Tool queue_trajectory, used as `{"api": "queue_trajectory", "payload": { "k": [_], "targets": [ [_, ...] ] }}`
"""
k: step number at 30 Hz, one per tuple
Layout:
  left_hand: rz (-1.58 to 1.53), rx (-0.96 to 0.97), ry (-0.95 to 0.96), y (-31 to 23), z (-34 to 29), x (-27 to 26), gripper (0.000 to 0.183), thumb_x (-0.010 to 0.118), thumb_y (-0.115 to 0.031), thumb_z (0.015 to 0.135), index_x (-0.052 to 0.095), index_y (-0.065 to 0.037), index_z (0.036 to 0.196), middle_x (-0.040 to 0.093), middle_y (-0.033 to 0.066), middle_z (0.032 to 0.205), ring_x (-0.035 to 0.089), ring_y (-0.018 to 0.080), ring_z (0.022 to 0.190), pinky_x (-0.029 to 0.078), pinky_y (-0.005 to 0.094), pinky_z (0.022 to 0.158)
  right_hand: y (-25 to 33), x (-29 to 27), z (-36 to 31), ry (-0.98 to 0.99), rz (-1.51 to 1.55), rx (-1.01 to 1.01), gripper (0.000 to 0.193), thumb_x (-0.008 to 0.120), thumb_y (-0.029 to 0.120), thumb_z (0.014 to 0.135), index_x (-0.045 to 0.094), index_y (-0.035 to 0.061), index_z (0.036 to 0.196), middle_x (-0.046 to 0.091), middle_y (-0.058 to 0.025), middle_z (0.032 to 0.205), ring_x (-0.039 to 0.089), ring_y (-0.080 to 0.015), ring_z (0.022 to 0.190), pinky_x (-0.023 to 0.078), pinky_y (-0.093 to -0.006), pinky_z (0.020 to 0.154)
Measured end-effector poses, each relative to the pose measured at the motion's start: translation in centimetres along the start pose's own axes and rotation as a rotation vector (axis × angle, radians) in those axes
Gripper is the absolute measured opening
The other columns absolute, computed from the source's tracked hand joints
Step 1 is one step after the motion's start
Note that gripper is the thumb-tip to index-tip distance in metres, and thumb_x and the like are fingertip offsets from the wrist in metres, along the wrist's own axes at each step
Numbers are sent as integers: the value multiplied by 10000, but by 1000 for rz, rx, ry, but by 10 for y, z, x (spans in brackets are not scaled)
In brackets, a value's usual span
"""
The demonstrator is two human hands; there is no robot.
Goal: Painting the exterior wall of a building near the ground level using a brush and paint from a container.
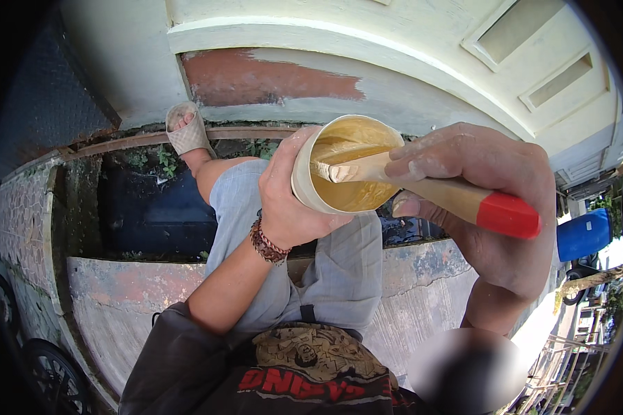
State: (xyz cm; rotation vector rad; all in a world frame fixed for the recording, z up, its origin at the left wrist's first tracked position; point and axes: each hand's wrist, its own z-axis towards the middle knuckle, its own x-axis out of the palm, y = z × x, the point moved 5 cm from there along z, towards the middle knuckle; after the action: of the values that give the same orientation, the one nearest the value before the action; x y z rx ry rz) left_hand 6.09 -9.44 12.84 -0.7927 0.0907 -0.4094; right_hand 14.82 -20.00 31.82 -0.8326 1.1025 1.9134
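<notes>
In front of my chest, my left hand point(291, 194) wraps round a pale cup point(303, 190) tilted so its mouth faces me. Yellowish paint point(356, 197) coats the inside of it. Between the thumb and fingers of my right hand point(505, 159) is a paintbrush point(450, 197) with a wooden handle and a red end. Its head reaches into the cup's mouth, close to the far-left inner wall. The bristle tips are hard to make out against the paint.
Ahead, a cream wall point(422, 76) bears a reddish-brown patch point(263, 77) with ragged edges. Below runs a ditch with dark water point(152, 214); my slippered foot point(187, 131) rests on its far edge. A concrete ledge point(124, 280) lies nearer. A blue barrel point(585, 234) stands right.
</notes>
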Motion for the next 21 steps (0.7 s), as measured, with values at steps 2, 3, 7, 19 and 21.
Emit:
{"api": "queue_trajectory", "payload": {
  "k": [2,3,7,19,21],
  "targets": [
    [-21,-36,50,4,-2,-2,883,913,-281,526,530,17,1264,642,164,1172,661,289,1051,513,371,929,4,0,-8,-60,-34,65,271,830,62,648,749,58,907,740,-94,932,723,-244,867,574,-329,773],
    [-17,-32,45,3,-1,-4,883,913,-281,526,530,17,1264,642,164,1172,661,289,1051,513,371,929,6,2,-10,-59,-33,58,271,830,62,648,749,58,907,740,-94,932,723,-244,867,574,-329,773],
    [-95,-82,83,-3,3,-5,849,909,-248,536,542,17,1254,655,150,1161,673,252,1039,523,351,917,15,11,-17,-126,-217,-8,219,803,86,688,763,82,904,739,-68,938,719,-244,888,577,-342,783],
    [-91,-134,221,-9,7,-5,841,906,-204,550,532,23,1268,662,140,1147,679,223,1031,535,328,896,15,19,-23,-173,-310,-124,236,792,58,685,752,86,916,715,-73,951,707,-231,851,583,-339,762],
    [-103,-142,229,-8,7,-5,843,905,-202,548,531,24,1269,661,142,1149,679,225,1032,535,329,896,15,19,-23,-163,-309,-111,243,797,55,681,745,80,917,713,-71,954,705,-233,849,582,-345,772]
  ]
}}
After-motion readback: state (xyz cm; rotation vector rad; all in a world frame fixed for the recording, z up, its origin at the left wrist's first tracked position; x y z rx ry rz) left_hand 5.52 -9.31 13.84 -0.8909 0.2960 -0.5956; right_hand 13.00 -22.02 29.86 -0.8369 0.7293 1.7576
